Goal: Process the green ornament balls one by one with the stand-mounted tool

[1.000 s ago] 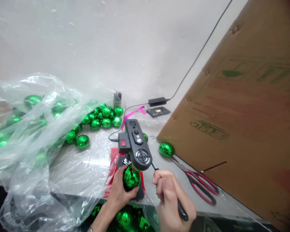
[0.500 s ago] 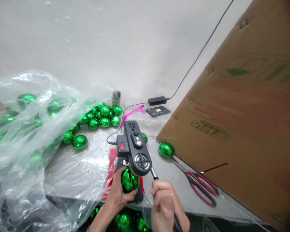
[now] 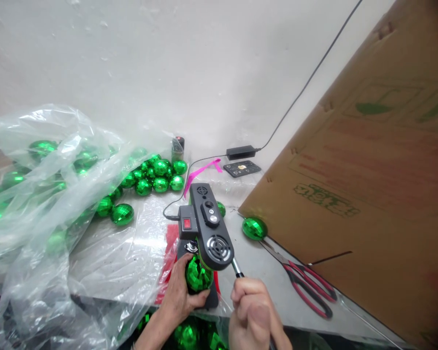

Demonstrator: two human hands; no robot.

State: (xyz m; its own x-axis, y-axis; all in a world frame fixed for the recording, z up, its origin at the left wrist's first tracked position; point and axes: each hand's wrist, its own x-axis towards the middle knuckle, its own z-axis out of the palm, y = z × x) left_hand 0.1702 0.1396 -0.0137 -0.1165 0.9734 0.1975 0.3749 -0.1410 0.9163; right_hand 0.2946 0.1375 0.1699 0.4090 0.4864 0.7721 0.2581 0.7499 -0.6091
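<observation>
Left hand half-curled round a green ball, right hand clenching the lever by the black machine (pressing, seemingly), the next move wants steadiness.

Carton lettering illegible, nothing readable

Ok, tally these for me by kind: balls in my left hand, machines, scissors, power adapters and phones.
Green ball in your left hand: 1
Black machine: 1
Scissors: 1 pair
Power adapter: 1
Phone: 1
Total: 5
</observation>
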